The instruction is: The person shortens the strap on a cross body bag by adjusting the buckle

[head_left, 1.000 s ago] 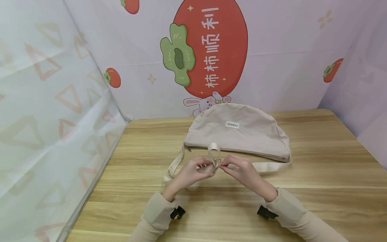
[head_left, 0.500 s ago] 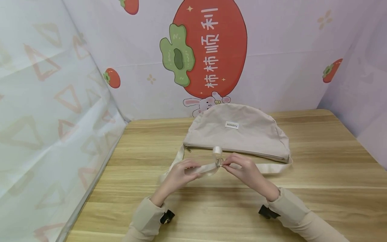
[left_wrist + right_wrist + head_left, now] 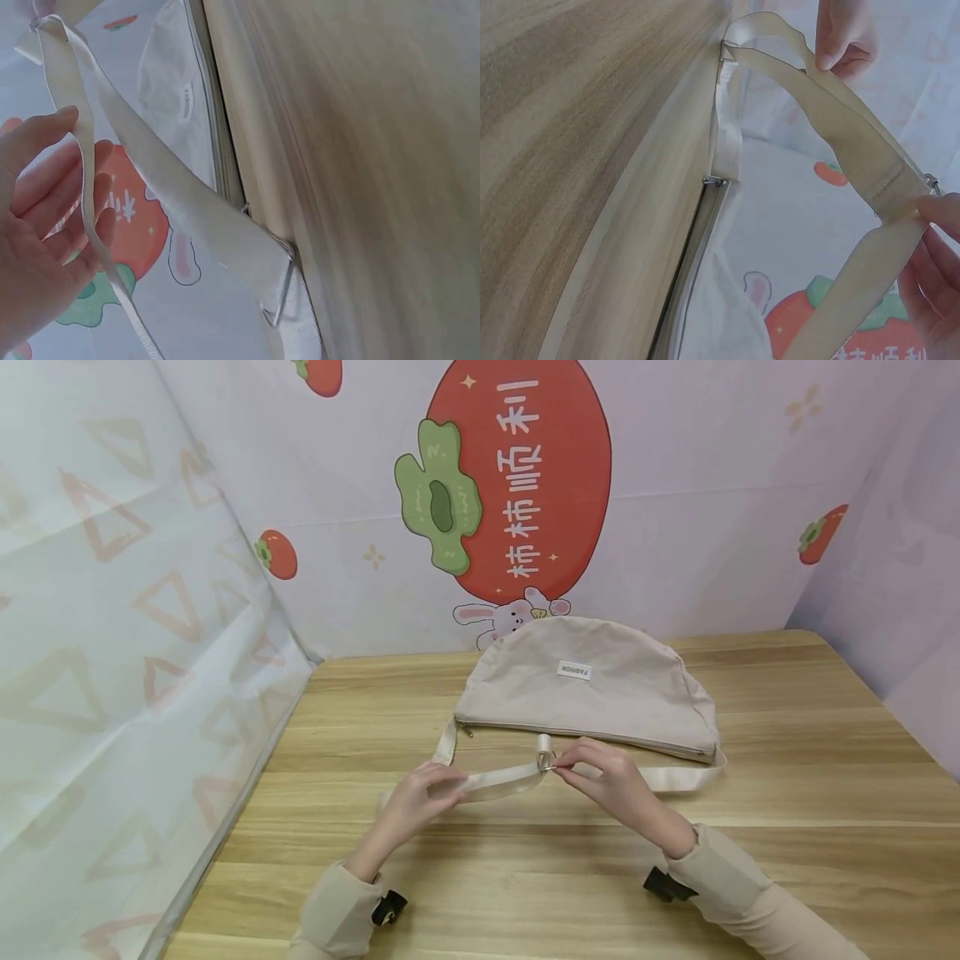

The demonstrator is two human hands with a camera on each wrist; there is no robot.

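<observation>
A beige fabric bag (image 3: 577, 702) lies on the table with its zipper edge facing me. Its shoulder strap (image 3: 502, 778) is lifted in front of it. My left hand (image 3: 420, 795) pinches a length of the strap between thumb and fingers. At the metal slider buckle (image 3: 545, 762) the fingertips of my right hand (image 3: 609, 781) pinch the strap; in the right wrist view the slider (image 3: 931, 182) sits just beside the thumb. A small strap loop (image 3: 543, 742) stands up above the slider. Farther along the strap, a metal ring (image 3: 283, 289) shows in the left wrist view.
The wooden table (image 3: 540, 877) reaches back to a printed cloth backdrop (image 3: 337, 477). Another cloth (image 3: 135, 693) hangs along the left edge. The other stretch of strap (image 3: 678, 777) runs from the right hand to the bag's right corner. A zipper pull (image 3: 468, 732) hangs at the bag's left corner.
My left hand has moved left and toward me along the strap, away from the slider. The loop above the slider has shrunk. My right hand has stayed nearly in place.
</observation>
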